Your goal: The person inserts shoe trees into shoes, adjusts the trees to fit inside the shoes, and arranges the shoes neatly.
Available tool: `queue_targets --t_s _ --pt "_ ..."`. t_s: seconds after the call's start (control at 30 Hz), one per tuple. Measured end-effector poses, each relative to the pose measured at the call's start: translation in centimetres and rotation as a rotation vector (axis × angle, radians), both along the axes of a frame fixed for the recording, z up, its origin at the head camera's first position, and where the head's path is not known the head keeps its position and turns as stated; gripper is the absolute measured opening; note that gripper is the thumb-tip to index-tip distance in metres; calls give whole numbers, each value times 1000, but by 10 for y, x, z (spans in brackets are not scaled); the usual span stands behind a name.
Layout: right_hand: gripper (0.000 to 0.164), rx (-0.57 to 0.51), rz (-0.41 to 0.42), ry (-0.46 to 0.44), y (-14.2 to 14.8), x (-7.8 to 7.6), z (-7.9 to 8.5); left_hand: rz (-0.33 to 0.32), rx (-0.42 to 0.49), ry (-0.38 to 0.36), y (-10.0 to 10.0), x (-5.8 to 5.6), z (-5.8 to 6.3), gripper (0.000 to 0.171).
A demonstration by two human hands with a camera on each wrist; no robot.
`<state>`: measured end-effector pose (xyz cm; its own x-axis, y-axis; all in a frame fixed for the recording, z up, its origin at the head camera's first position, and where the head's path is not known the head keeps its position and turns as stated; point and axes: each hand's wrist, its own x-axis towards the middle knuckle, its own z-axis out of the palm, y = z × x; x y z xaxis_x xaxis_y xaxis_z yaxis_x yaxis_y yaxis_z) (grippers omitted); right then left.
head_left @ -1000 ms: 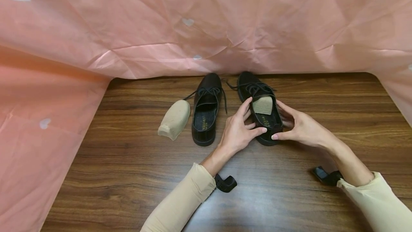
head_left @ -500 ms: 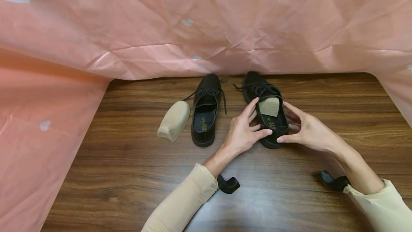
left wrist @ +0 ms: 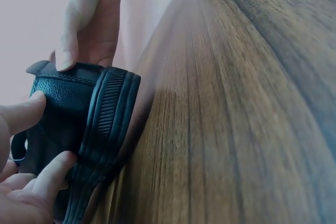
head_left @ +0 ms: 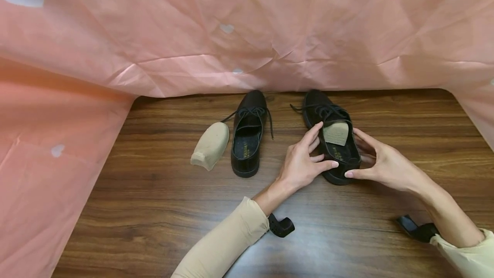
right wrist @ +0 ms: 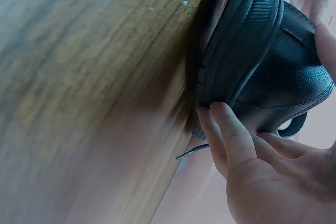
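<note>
Held shoe [head_left: 342, 154]: black, between your two hands near the pink cloth [head_left: 231, 33]; can't tell if the whole sole meets the table [head_left: 135, 209].
Loose insert [head_left: 210, 146]: beige, on the table just beside the other shoe; a lace [head_left: 228, 117] runs to it, so lifting carelessly might snag.
Other shoe [head_left: 247, 138]: black, no insert visible in its opening; likely bumped if you swing the held one left.
Left hand [head_left: 302, 162]: holding the heel end, thumb at the back, fingers along your left side; squeezing harder than the other would probably twist the shoe.
Insert inside [head_left: 336, 134]: rear end shows behind the laces; may slide heelward if you tip the toe up.
Right hand [head_left: 390, 166]: same hold opposite; thumb could slip off smooth leather.
</note>
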<state>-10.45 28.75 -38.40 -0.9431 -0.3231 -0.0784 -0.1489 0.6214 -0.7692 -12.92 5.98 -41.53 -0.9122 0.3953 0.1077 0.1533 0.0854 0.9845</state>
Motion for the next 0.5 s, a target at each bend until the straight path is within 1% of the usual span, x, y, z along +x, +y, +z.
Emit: queue_targets --t_s 0.27,0.4,0.5 --pt "107 -15 -28 6 10 3 -4 4 30 -29 10 0 -1 93" --pt "107 27 -36 20 13 3 -4 14 35 -27 13 0 -1 93" --pt "107 72 -52 37 17 6 -5 5 33 -17 16 1 -2 93"
